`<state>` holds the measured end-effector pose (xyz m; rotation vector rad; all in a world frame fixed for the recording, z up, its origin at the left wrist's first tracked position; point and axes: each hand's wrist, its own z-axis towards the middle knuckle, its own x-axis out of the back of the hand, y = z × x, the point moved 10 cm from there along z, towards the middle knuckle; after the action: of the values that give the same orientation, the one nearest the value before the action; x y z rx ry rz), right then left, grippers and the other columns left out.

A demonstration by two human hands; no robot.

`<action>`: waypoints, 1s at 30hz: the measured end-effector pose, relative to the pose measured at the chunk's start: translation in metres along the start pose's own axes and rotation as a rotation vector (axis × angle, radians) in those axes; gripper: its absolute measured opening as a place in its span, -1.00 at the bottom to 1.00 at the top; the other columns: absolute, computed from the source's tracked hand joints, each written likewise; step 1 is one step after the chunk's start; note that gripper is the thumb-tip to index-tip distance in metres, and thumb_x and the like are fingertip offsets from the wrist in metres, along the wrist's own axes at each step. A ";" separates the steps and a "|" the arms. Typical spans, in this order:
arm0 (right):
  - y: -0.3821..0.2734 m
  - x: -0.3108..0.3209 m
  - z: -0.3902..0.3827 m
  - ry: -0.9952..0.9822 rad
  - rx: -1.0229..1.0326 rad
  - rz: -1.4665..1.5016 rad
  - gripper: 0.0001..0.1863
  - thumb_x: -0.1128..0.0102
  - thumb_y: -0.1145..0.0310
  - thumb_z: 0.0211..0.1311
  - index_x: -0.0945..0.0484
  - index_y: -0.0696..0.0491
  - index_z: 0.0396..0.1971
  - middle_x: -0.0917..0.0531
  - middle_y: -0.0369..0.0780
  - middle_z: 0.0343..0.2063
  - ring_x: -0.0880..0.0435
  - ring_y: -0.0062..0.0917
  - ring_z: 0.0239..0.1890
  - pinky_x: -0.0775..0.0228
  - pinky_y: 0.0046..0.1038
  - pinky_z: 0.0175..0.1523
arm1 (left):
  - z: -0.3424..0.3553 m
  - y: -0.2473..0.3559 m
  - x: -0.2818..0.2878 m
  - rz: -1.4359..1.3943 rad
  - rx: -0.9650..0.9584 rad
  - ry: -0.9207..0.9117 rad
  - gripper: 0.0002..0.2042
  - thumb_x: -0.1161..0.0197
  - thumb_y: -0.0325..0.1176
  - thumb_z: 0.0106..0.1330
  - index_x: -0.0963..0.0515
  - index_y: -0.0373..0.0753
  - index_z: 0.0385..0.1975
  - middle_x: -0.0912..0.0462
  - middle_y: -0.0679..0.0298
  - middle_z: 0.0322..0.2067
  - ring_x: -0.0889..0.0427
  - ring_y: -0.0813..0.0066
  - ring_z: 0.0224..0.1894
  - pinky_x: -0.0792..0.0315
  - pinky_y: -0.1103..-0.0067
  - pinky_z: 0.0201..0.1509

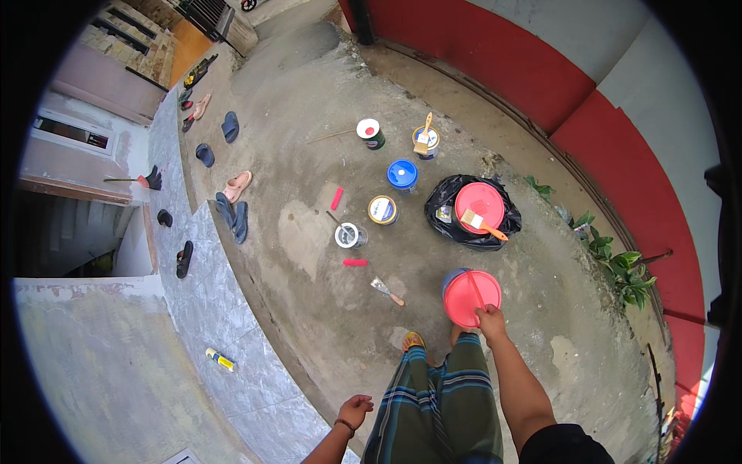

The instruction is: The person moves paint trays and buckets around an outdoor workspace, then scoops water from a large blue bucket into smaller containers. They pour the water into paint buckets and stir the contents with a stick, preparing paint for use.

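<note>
A bucket with a pink-red lid (pixel 461 303) stands by my feet, its pink handle lying across the lid. My right hand (pixel 490 320) is closed on that handle at the lid's near right edge. To the left, my left hand (pixel 356 410) hangs beside my leg, fingers loosely curled and apart, with nothing in it. A scraper (pixel 389 291) with a wooden handle lies on the concrete left of the bucket. Beyond the bucket, a second red-lidded bucket (pixel 476 199) sits in a black plastic bag (pixel 442 230), with a paintbrush (pixel 481 225) across its lid.
Several cans stand ahead: blue-lidded (pixel 402 175), cream-lidded (pixel 382 209), red-and-white-topped (pixel 370 134), an open grey one (pixel 351 236), and one bearing a brush (pixel 422 136). Two red rollers (pixel 337 198) lie nearby. Sandals (pixel 230 127) line the tiled step (pixel 209 274); plants (pixel 618 263) edge the right.
</note>
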<state>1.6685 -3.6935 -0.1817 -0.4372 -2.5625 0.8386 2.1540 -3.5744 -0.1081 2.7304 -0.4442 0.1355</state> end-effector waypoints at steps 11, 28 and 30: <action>0.170 0.116 -0.142 0.186 -0.197 0.024 -0.88 -0.25 0.39 0.10 -0.52 0.10 -0.47 -0.46 -0.32 -0.65 -0.37 -0.63 -0.62 -0.21 -0.47 -0.51 | 0.024 -0.040 0.110 0.437 -0.084 0.154 -0.79 -0.21 -0.32 0.33 -0.57 -0.37 -0.24 -0.69 0.17 -0.38 -0.69 0.44 -0.34 -0.56 0.55 -0.20; 0.416 0.190 -0.365 0.261 -0.377 -0.080 -0.72 -0.20 0.10 0.14 -0.51 -0.02 -0.59 -0.62 -0.19 -0.62 -0.56 -0.27 -0.53 -0.46 -0.18 -0.35 | 0.314 0.261 0.070 1.180 -0.351 0.074 -0.72 -0.19 -0.29 0.18 -0.58 -0.17 -0.11 -0.59 0.02 -0.04 -0.57 0.09 0.02 -0.45 0.32 0.13; 0.380 0.177 -0.376 0.071 -0.123 -0.942 -0.70 -0.21 0.11 0.14 -0.49 -0.01 -0.63 -0.54 -0.15 -0.67 -0.50 -0.20 -0.57 -0.36 -0.15 -0.44 | 0.364 0.273 0.061 1.210 -0.377 0.061 -0.68 -0.21 -0.31 0.18 -0.55 -0.17 -0.05 -0.56 0.05 0.01 -0.54 0.10 0.08 -0.44 0.33 0.16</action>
<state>1.7537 -3.1453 -0.0895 0.6640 -2.3383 0.3002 2.1362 -3.9689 -0.3421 1.7481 -1.8017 0.3800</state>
